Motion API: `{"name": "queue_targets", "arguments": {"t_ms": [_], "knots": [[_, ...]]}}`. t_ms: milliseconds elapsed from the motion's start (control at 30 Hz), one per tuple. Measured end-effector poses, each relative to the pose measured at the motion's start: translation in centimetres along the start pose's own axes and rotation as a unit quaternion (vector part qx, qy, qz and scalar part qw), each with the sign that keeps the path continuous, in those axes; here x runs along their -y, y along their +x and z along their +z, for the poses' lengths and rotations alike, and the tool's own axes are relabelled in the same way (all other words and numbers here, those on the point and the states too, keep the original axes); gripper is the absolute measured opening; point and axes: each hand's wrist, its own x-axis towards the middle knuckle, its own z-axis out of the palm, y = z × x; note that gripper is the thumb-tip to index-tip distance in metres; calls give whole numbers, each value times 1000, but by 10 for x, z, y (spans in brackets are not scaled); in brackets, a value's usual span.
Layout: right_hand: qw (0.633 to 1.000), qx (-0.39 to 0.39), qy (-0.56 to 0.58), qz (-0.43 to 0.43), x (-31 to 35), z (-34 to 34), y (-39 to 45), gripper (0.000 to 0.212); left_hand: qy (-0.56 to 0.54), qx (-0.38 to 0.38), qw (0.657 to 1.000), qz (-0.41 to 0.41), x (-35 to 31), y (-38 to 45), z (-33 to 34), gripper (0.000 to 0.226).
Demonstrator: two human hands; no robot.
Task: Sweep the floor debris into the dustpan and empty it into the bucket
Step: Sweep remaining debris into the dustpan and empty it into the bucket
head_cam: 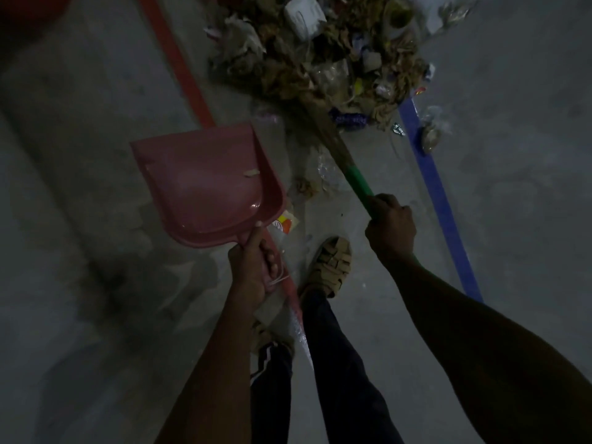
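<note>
A pink dustpan (205,184) hangs above the grey floor at centre left, almost empty, with one small scrap in it. My left hand (253,267) grips its handle from below. My right hand (390,229) grips the green handle of a broom (355,177). The broom's brown bristles reach up into a big debris pile (320,56) of dry leaves, paper and plastic at the top centre. A red curved shape (32,11) in the top left corner may be the bucket; I cannot tell for sure.
A red floor line (176,62) and a blue floor line (439,193) run diagonally on either side of the pile. Loose wrappers (285,222) and scraps lie near my sandalled foot (333,264). The light is dim.
</note>
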Motion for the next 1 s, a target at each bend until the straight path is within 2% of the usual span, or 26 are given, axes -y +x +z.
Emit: {"name": "queue_targets", "arguments": {"t_ms": [133, 233, 400, 500, 567, 667, 767, 1000], "knots": [[998, 7, 39, -58, -8, -3, 0, 57, 7, -17, 1000, 17, 0, 4, 2, 45], [991, 58, 83, -84, -18, -3, -13, 59, -3, -19, 1000, 13, 3, 3, -5, 44], [968, 241, 63, -20, -29, 6, -39, 59, -14, -39, 999, 6, 14, 3, -25, 44], [953, 298, 49, 38, -39, 14, -53, 52, -9, -42, 999, -8, 22, 4, -39, 45], [959, 270, 45, 70, -39, 13, -61, 45, -3, -39, 999, -11, 27, 3, -48, 45], [985, 163, 2, 58, -37, 9, -66, 38, 6, -38, 999, -18, 32, 2, -57, 44], [993, 105, -24, 41, -30, 7, -62, 46, 11, -36, 999, -16, 34, 1, -61, 44], [999, -38, 17, 11, 2, 2, -49, 60, 34, -26, 999, -12, 29, -1, -50, 44]]}}
